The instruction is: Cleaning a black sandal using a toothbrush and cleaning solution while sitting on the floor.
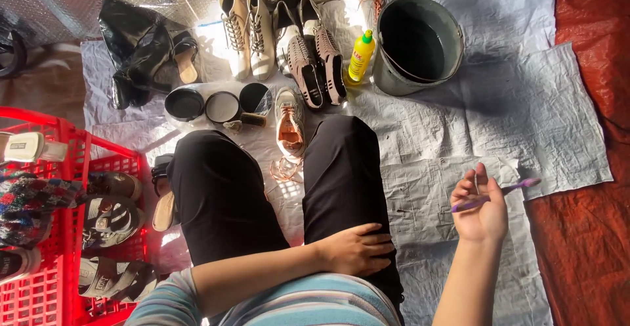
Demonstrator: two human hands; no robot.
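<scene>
Right hand: my right hand (482, 209) is closed around a purple toothbrush (497, 193), raised palm-up over the grey sheet (525, 109), well right of the bucket's near side
Toothbrush: lies across my fingers, its head end poking out to the right past the hand
Left hand: my left hand (356, 248) rests flat and loosely spread on my right thigh, holding nothing, well below the grey bucket (419, 37)
Hard to make out: I can't see the bristles clearly; the bucket's inside is dark
Around: yellow bottle (361, 56) just left of the bucket; beige boots (248, 29) further left; a pale sneaker (289, 121) between my knees; red crate (62, 234) of sandals far left
</scene>
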